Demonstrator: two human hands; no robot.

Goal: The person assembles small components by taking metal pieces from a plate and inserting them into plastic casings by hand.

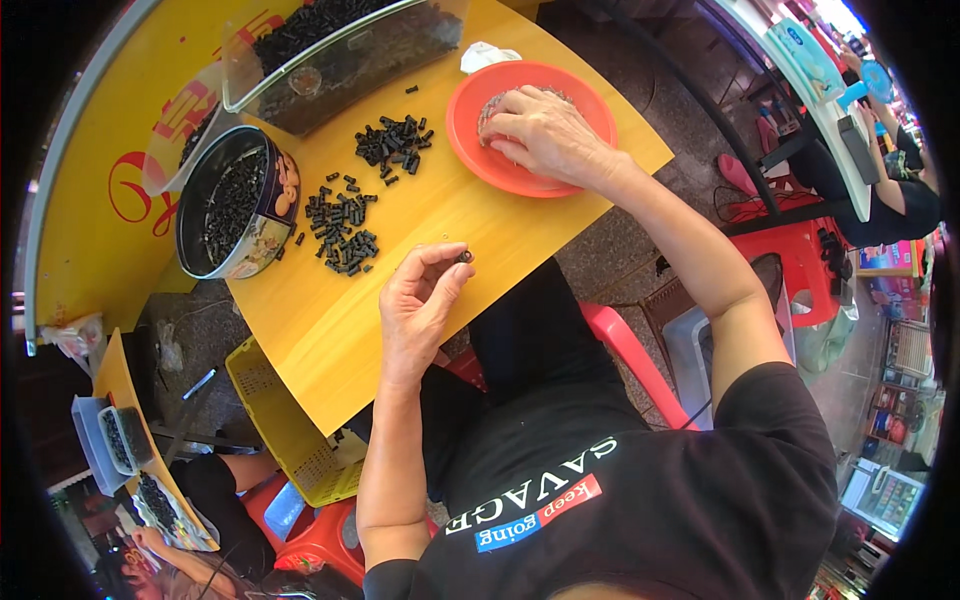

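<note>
My left hand (412, 305) is over the table's near edge, closed in a pinch. Between thumb and fingers is a small black tubular part (464, 257), its round end facing up. My right hand (548, 132) reaches into a red plastic bowl (590, 112), fingers curled down onto a heap of tiny greyish pieces (494, 106). What its fingertips grip is too small to make out. Two loose piles of black tubular parts, a far pile (396, 143) and a nearer pile (343, 225), lie on the table left of the bowl.
A clear bin (340, 80) of black parts stands at the table's (320, 350) far side, beside a round tin (270, 215) holding more. Crumpled white tissue (490, 58) touches the bowl. A yellow basket (285, 415) is below left; another person's hand (150, 540) shows at lower left.
</note>
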